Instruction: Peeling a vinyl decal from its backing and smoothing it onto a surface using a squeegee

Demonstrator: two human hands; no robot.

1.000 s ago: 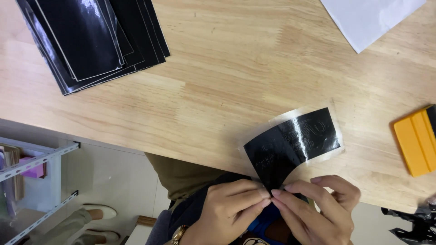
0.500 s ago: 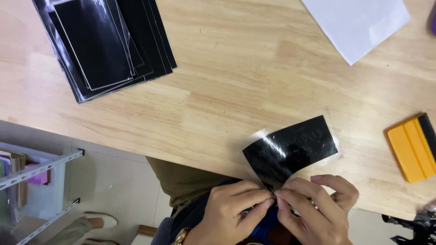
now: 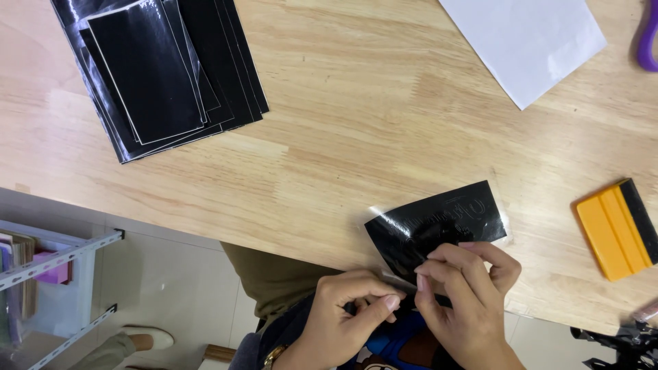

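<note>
Left hand: thumb and forefinger pinched shut on the near corner of the black vinyl decal, just off the table edge.
Right hand: fingertips closed on the same corner, touching the left fingertips; grip looks like a picking or peeling pinch.
Decal position: curls up and away from both grips, its far end over the table, near end hanging past the edge above the lap.
Layers: a clear film edge shows along the decal's left and lower margin; whether it has started to part from the black sheet, cannot tell.
Progress (judged): separation at the corner barely begun at most; nearly the whole sheet is unpeeled.
Beyond the left grip, far: stack of black vinyl sheets, lying flat.
Right of the right grip: yellow squeegee, untouched, well apart.
Beyond the right grip, far: white backing sheet; purple handle at the frame edge.
</note>
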